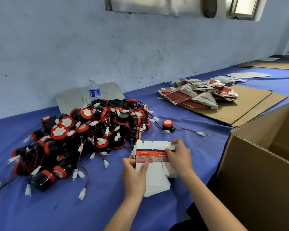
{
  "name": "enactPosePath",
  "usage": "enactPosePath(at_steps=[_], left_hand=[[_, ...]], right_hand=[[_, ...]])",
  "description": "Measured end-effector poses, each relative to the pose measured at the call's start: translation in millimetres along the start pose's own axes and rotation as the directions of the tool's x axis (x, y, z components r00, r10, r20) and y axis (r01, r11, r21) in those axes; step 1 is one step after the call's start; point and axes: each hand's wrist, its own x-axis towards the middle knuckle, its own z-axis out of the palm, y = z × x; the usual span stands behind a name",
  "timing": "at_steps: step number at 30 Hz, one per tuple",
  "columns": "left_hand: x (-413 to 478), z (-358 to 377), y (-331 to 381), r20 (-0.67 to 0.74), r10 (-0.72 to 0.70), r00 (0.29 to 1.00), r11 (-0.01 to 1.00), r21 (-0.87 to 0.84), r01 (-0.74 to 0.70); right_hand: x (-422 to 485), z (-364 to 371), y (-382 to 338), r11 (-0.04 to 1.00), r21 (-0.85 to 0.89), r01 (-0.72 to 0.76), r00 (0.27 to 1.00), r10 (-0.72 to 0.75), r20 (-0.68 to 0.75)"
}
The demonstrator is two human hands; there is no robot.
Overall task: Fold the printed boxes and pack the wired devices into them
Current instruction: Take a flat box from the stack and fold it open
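Box-folding step: left hand and right hand both pinch a flat printed box blank; next, squaring it open.

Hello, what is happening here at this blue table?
A person is handling a small stack of flat red-and-white printed cardboard boxes. The left hand holds its near left edge; the right hand pinches its far right corner. No box is folded yet. The heap of black-and-red wired round devices lies untouched beside it.
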Motion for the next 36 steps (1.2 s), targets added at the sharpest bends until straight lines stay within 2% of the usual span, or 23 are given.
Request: enactPosePath(at_steps=[3, 8, 11, 14, 15, 18, 20, 22, 24, 27, 28, 30, 32, 34, 36], left_hand=[[-2, 5, -3, -0.059, 0.011, 0.998, 0.999, 0.047, -0.009], [-6, 3, 8, -0.120, 0.014, 0.993, 0.996, 0.093, -0.002], [-6, -2, 13, -0.085, 0.053, 0.995, 0.991, 0.129, -0.042], [-2, -2, 19, 0.009, 0.127, 0.992, 0.980, 0.157, -0.126], [2, -3, 21, 0.052, 0.114, 0.992, 0.980, 0.160, -0.121], [20, -4, 26, 0.165, -0.039, 0.985, 0.994, 0.105, 0.021], [26, -6, 27, 0.181, -0.058, 0.982, 0.994, 0.104, 0.039], [27, -7, 29, 0.126, 0.018, 0.992, 0.990, 0.136, -0.036], [27, -7, 32, 0.075, 0.080, 0.994, 0.992, 0.091, -0.087], [33, -11, 44, 0.101, 0.131, 0.986, 0.989, 0.049, -0.136], [36, -13, 48, 0.117, 0.185, 0.976, 0.978, 0.077, -0.195], [38, -13, 55, 0.130, 0.356, 0.925, 0.903, 0.205, -0.377], [37, -11, 60, 0.152, 0.494, 0.856, 0.804, 0.294, -0.516], [34, -13, 60, 0.190, 0.501, 0.844, 0.797, 0.280, -0.536], [31, -19, 55, 0.227, 0.429, 0.874, 0.845, 0.240, -0.478]], right_hand=[[6, 1, -7, 0.979, -0.203, 0.023, 1.000, -0.023, 0.004], [5, 5, -31, 0.865, -0.502, 0.004, 0.998, 0.028, 0.057], [6, 4, -41, 0.764, -0.640, 0.083, 0.988, 0.021, 0.153], [12, 2, -47, 0.704, -0.700, 0.117, 0.984, 0.013, 0.178], [12, 3, -48, 0.691, -0.713, 0.121, 0.984, 0.013, 0.179], [15, 3, -48, 0.644, -0.753, 0.136, 0.985, -0.004, 0.174], [17, 2, -47, 0.648, -0.750, 0.135, 0.985, -0.005, 0.172], [18, -1, -45, 0.677, -0.723, 0.136, 0.984, -0.010, 0.176], [17, -5, -38, 0.715, -0.688, 0.121, 0.984, 0.004, 0.177], [11, -11, -24, 0.814, -0.574, 0.092, 0.995, -0.054, 0.082], [7, -11, -19, 0.864, -0.489, 0.121, 0.991, -0.133, 0.012], [-2, -4, -14, 0.945, -0.169, 0.282, 0.945, -0.303, -0.121], [-8, 5, -18, 0.910, 0.172, 0.377, 0.925, -0.361, -0.118], [-3, 9, -19, 0.884, 0.284, 0.371, 0.925, -0.379, -0.026], [12, 5, -13, 0.902, 0.283, 0.325, 0.935, -0.352, 0.048]])
